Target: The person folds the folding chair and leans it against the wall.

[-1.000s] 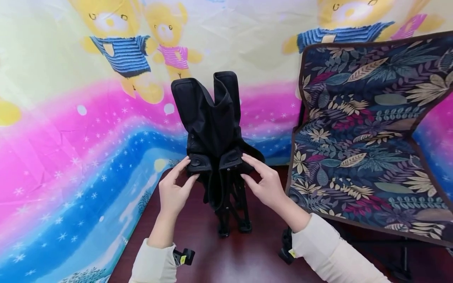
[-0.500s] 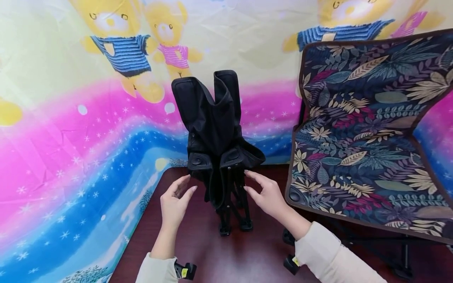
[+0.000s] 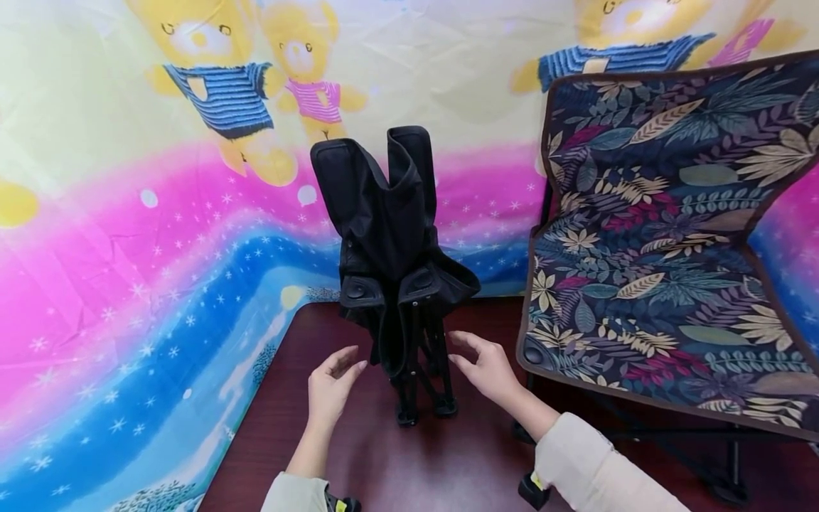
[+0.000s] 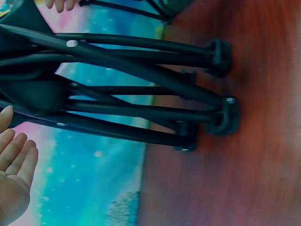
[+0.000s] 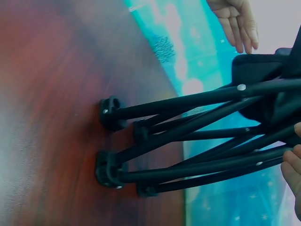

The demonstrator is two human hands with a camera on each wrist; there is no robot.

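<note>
A folded black camping chair (image 3: 384,220) stands upright on the dark red table, its fabric bunched on top. Beneath the fabric, its black tube legs (image 4: 155,70) are drawn close together and end in plastic feet (image 5: 110,169). To the left of the chair, my left hand (image 3: 331,387) hovers apart from it with fingers and thumb relaxed. On the other side, my right hand (image 3: 489,366) has its fingertips close beside the legs; whether they touch, I cannot tell. Neither hand holds anything.
An unfolded chair with leaf-patterned fabric (image 3: 659,249) stands on the right, near my right forearm. Behind everything hangs a backdrop printed with bears (image 3: 217,92). The wood-grain table (image 3: 435,462) has its left edge against this backdrop.
Both hands have left the black fabric corners and moved down beside the legs. The left hand has also shifted slightly right. The folded chair stays in place.
</note>
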